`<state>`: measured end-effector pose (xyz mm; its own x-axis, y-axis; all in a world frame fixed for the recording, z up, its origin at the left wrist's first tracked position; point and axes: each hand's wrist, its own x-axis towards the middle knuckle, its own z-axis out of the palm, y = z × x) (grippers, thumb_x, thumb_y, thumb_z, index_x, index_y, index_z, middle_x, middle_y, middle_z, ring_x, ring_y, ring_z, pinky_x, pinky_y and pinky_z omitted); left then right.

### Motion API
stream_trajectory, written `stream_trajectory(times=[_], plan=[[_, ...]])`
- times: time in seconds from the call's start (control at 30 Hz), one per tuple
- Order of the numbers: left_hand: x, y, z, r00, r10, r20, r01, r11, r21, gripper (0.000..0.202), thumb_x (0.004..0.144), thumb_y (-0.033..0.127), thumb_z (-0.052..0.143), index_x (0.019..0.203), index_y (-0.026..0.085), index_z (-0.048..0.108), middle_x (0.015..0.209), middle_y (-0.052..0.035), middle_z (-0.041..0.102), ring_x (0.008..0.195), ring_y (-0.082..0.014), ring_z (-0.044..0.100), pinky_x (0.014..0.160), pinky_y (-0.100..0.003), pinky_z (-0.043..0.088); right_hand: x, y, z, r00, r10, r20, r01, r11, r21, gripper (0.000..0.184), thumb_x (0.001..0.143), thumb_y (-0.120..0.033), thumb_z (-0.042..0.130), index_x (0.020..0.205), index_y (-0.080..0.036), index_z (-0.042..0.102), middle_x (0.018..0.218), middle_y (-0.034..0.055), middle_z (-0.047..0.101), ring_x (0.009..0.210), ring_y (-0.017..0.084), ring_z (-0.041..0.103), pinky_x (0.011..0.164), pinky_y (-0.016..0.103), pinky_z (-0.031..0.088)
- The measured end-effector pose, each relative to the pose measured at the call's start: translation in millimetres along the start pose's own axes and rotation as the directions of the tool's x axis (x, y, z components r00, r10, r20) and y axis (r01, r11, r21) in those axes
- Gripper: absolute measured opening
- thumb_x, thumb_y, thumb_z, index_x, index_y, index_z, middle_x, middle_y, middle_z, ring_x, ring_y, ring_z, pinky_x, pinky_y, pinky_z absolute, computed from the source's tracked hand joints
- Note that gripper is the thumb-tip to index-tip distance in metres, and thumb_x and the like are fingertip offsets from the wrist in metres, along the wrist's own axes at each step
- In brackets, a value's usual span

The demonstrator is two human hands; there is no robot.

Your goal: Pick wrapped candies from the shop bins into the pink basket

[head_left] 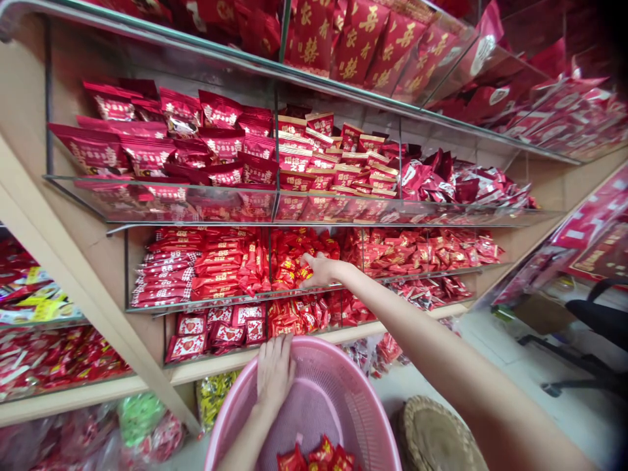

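Note:
My left hand (275, 373) grips the far rim of a pink plastic basket (343, 399) held low in front of me. Several small red candy packets (316, 456) lie in its bottom. My right hand (318, 269) reaches over a glass shelf front into a bin of small red wrapped candies (289, 261); its fingers are curled down among the packets, and what they hold is hidden. Glass shelves (275, 206) above and below carry more red packets.
Tiered glass-fronted shelves on a pale wooden frame (63, 261) fill the view. A woven straw item (436, 438) lies on the floor at the right of the basket. A black chair base (583, 340) stands at far right. Bags of sweets (147, 425) sit under the lowest shelf.

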<state>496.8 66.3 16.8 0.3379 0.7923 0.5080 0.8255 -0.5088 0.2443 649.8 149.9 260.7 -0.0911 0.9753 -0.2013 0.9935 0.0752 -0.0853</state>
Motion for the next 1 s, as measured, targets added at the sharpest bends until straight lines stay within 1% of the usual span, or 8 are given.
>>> stream_trajectory(times=[0.1,0.27,0.37,0.47,0.6,0.73,0.9,1.0], plan=[[0,0,-0.3,1.0,0.002,-0.009,-0.002,1.0,0.002,0.048,0.08,0.014,0.044,0.128,0.017,0.044,0.112,-0.0082,0.055,0.099,-0.0215,0.045,0.091,-0.039,0.034,0,2,1,0.998,0.02,0.062,-0.021,1.0,0.014,0.071,0.067,-0.042,0.068,0.128,-0.025,0.037,0.124,0.0143,0.042,0.101,0.028,0.056,0.081,0.038,0.046],[-1,0,1.4,1.0,0.0,-0.016,0.0,1.0,0.001,0.048,0.08,0.014,0.044,0.128,0.017,0.044,0.112,-0.0081,0.055,0.098,-0.0216,0.045,0.091,-0.039,0.034,-5,10,4,0.998,-0.045,-0.039,0.047,0.996,0.077,0.068,0.068,-0.043,0.068,0.126,-0.023,0.04,0.121,0.0144,0.047,0.102,0.026,0.056,0.084,0.034,0.044],[-1,0,2.8,1.0,-0.001,-0.016,0.001,1.0,-0.004,0.049,0.08,0.014,0.045,0.129,0.017,0.044,0.113,-0.0084,0.055,0.099,-0.0216,0.045,0.092,-0.039,0.034,-6,17,7,0.982,-0.102,-0.157,0.122,0.985,0.125,0.05,0.074,-0.045,0.062,0.116,-0.02,0.05,0.11,0.0123,0.055,0.1,0.024,0.056,0.085,0.032,0.042],[-1,-1,3.8,1.0,0.008,-0.028,-0.008,1.0,-0.004,0.05,0.079,0.015,0.045,0.129,0.018,0.043,0.113,-0.0085,0.055,0.099,-0.0215,0.046,0.092,-0.039,0.034,-1,25,11,0.948,-0.167,-0.269,0.225,0.953,0.202,0.023,0.081,-0.033,0.055,0.097,-0.017,0.06,0.093,0.0069,0.063,0.087,0.017,0.058,0.079,0.027,0.042],[-1,-1,3.7,0.999,0.007,-0.033,-0.007,1.0,-0.017,0.049,0.08,0.015,0.044,0.129,0.018,0.043,0.112,-0.0083,0.055,0.1,-0.0216,0.046,0.092,-0.039,0.034,8,33,18,0.929,-0.167,-0.331,0.292,0.88,0.374,0.015,0.078,-0.025,0.056,0.084,-0.014,0.064,0.073,0.0007,0.062,0.068,0.012,0.055,0.065,0.022,0.042],[-1,-1,3.1,1.0,-0.008,-0.012,0.008,0.999,-0.033,0.049,0.081,0.014,0.043,0.13,0.017,0.042,0.115,-0.0087,0.054,0.102,-0.0222,0.045,0.093,-0.041,0.033,13,38,22,0.956,-0.102,-0.274,0.254,0.751,0.609,0.02,0.073,-0.024,0.061,0.088,-0.011,0.065,0.063,-0.0024,0.058,0.059,0.009,0.05,0.059,0.022,0.041],[-2,-1,4.4,1.0,-0.026,0.004,0.026,0.999,-0.04,0.048,0.082,0.014,0.042,0.129,0.017,0.043,0.116,-0.0086,0.054,0.103,-0.0224,0.044,0.095,-0.042,0.032,6,38,17,0.978,-0.042,-0.207,0.195,0.549,0.813,0.025,0.068,-0.021,0.067,0.091,-0.011,0.067,0.066,-0.0015,0.062,0.061,0.009,0.052,0.063,0.023,0.044],[-2,-2,5.1,1.0,-0.028,-0.001,0.028,0.999,-0.035,0.048,0.081,0.014,0.043,0.129,0.018,0.043,0.116,-0.0084,0.055,0.104,-0.0222,0.045,0.095,-0.041,0.032,-6,37,14,0.966,0.053,-0.251,0.223,0.313,0.923,0.028,0.067,-0.025,0.071,0.092,-0.014,0.068,0.076,0.0006,0.067,0.065,0.008,0.056,0.067,0.023,0.046]])
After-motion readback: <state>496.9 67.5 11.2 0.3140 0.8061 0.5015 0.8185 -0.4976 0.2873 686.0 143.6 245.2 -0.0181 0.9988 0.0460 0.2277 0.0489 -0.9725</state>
